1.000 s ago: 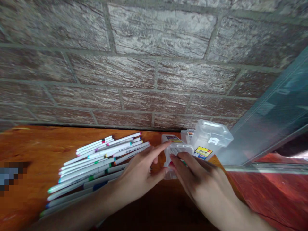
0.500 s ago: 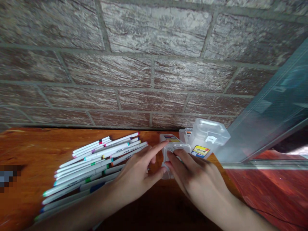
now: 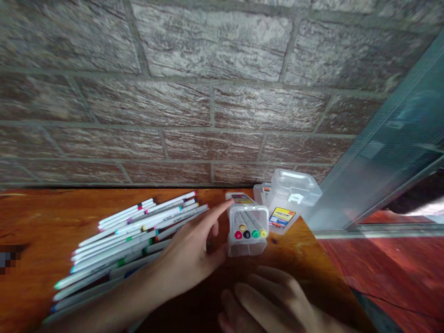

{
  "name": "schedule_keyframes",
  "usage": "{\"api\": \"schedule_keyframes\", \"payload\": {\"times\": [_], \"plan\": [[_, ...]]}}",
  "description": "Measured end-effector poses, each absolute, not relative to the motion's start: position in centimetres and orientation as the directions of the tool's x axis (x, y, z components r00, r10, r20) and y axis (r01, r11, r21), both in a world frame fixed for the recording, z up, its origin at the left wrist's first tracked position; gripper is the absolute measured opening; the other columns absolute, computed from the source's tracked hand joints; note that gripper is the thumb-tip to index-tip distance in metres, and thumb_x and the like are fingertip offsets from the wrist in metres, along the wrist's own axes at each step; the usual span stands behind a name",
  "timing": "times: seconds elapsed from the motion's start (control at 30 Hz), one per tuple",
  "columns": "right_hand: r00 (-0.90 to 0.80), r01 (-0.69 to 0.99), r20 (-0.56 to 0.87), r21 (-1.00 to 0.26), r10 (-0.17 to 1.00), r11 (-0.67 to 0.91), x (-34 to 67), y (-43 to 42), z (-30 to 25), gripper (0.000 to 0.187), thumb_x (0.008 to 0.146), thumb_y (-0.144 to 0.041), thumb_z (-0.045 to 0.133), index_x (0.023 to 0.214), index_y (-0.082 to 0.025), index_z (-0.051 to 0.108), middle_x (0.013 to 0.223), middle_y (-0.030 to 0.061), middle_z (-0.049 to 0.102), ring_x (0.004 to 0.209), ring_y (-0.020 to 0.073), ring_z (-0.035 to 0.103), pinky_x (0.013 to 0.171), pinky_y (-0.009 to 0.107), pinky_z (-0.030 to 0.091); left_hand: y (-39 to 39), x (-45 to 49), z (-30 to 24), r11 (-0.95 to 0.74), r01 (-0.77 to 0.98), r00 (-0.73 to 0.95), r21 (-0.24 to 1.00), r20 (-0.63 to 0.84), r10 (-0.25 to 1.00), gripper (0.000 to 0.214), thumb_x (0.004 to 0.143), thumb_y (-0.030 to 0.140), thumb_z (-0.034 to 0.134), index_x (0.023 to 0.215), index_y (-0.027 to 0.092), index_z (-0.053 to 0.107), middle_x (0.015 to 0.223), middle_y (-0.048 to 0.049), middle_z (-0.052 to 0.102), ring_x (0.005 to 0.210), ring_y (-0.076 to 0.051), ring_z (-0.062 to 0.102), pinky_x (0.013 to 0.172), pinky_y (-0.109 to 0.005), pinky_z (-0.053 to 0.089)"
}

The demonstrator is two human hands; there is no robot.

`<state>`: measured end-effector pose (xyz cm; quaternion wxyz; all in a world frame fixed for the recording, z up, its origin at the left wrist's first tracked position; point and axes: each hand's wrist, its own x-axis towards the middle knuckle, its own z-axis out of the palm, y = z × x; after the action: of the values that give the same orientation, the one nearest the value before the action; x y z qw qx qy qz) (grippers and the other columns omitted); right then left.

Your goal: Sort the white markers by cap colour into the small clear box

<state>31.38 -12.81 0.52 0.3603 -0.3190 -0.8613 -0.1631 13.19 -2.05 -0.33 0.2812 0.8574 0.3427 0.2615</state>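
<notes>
A small clear plastic marker case (image 3: pixel 248 231) lies on its side on the wooden table (image 3: pixel 45 217), its open end facing me with several coloured marker caps showing inside. My left hand (image 3: pixel 189 252) rests against the case's left side, index finger stretched along its top edge and thumb at its lower corner. My right hand (image 3: pixel 267 300) hovers low near the front edge, fingers loosely extended and empty, well short of the case. A pile of white markers (image 3: pixel 132 236) lies left of my left hand.
A second clear case with a lid and yellow label (image 3: pixel 289 199) stands behind the first, near the brick wall (image 3: pixel 215 92). A glass pane (image 3: pixel 381 148) slants up at the right. The table's right edge drops to a red floor (image 3: pixel 388 268).
My right hand has pulled back from the case's open end toward me, uncovering the marker caps inside. My left hand stays against the case. The view has tilted slightly.
</notes>
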Motion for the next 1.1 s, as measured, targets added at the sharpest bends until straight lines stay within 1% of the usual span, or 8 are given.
{"api": "schedule_keyframes", "payload": {"times": [0.13,0.3,0.4,0.5,0.57,0.7,0.97,1.1], "plan": [[-0.604,0.639,0.672,0.085,0.43,0.765,30.6,-12.0,-1.8,0.037,0.102,-0.023,0.063,0.065,-0.019,0.064,0.053,-0.0057,0.055,0.043,0.0097,0.049,0.042,0.031,0.034,-2.2,12.5,0.5,-0.585,0.448,0.619,0.675,0.237,0.748,0.082,0.089,0.015,0.059,0.162,0.034,0.028,0.098,0.0011,0.06,0.069,-0.012,0.057,0.063,-0.026,0.046],[-0.623,0.635,0.646,0.087,0.442,0.767,30.0,-11.9,-3.0,0.041,0.099,-0.025,0.065,0.059,-0.02,0.057,0.053,-0.0061,0.053,0.044,0.0094,0.049,0.046,0.03,0.036,-2.0,12.1,1.6,-0.587,0.47,0.598,0.658,0.251,0.761,0.068,0.092,0.018,0.057,0.156,0.03,0.039,0.095,0.0017,0.062,0.07,-0.013,0.059,0.067,-0.029,0.048],[-0.557,0.652,0.702,0.039,0.444,0.757,30.5,-12.3,-2.3,0.027,0.096,-0.02,0.064,0.069,-0.019,0.065,0.055,-0.0048,0.058,0.046,0.0115,0.055,0.052,0.028,0.047,-1.9,12.1,1.8,-0.606,0.48,0.599,0.634,0.267,0.755,0.055,0.095,0.022,0.056,0.149,0.028,0.046,0.094,0.0012,0.063,0.071,-0.014,0.061,0.069,-0.03,0.049],[-0.425,0.689,0.806,-0.007,0.412,0.725,32.2,-12.4,-0.7,0.009,0.092,-0.013,0.065,0.094,-0.013,0.074,0.071,0.0015,0.073,0.063,0.0168,0.069,0.07,0.032,0.06,-1.7,12.0,1.6,-0.618,0.468,0.608,0.632,0.278,0.744,0.049,0.096,0.023,0.055,0.145,0.028,0.049,0.096,0.0006,0.064,0.074,-0.015,0.062,0.071,-0.031,0.05],[-0.34,0.722,0.822,-0.083,0.456,0.687,33.4,-12.1,0.5,0.018,0.091,-0.006,0.066,0.106,-0.013,0.073,0.088,0.0069,0.079,0.076,0.0193,0.074,0.074,0.034,0.062,-1.6,12.0,1.5,-0.611,0.459,0.611,0.645,0.271,0.744,0.049,0.096,0.022,0.055,0.145,0.028,0.049,0.099,0.0004,0.064,0.075,-0.014,0.063,0.071,-0.03,0.05],[-0.244,0.776,0.808,-0.169,0.536,0.608,34.8,-10.7,1.3,0.021,0.094,-0.008,0.069,0.113,-0.013,0.073,0.1,0.0113,0.078,0.088,0.0234,0.072,0.076,0.038,0.062,-1.4,12.1,1.6,-0.589,0.448,0.598,0.672,0.264,0.757,0.044,0.099,0.027,0.056,0.143,0.028,0.051,0.099,0.0004,0.065,0.076,-0.014,0.064,0.071,-0.029,0.051],[-0.264,0.851,0.765,-0.102,0.588,0.514,34.3,-9.6,0.3,0.022,0.1,-0.017,0.067,0.118,-0.008,0.075,0.103,0.0127,0.081,0.088,0.0266,0.073,0.081,0.042,0.061,-1.8,12.7,1.0,-0.627,0.414,0.602,0.66,0.318,0.733,0.039,0.101,0.028,0.057,0.14,0.027,0.055,0.1,0.0008,0.067,0.077,-0.013,0.065,0.068,-0.025,0.052],[-0.26,0.864,0.739,-0.11,0.622,0.491,34.3,-9.1,0.1,0.021,0.101,-0.019,0.065,0.115,-0.008,0.077,0.097,0.0123,0.08,0.085,0.027,0.074,0.08,0.042,0.06,-2.5,12.7,1.5,-0.735,0.415,0.581,0.536,0.466,0.668,0.032,0.099,0.018,0.053,0.13,0.025,0.061,0.084,0.0033,0.061,0.074,-0.013,0.062,0.07,-0.025,0.048]]}}
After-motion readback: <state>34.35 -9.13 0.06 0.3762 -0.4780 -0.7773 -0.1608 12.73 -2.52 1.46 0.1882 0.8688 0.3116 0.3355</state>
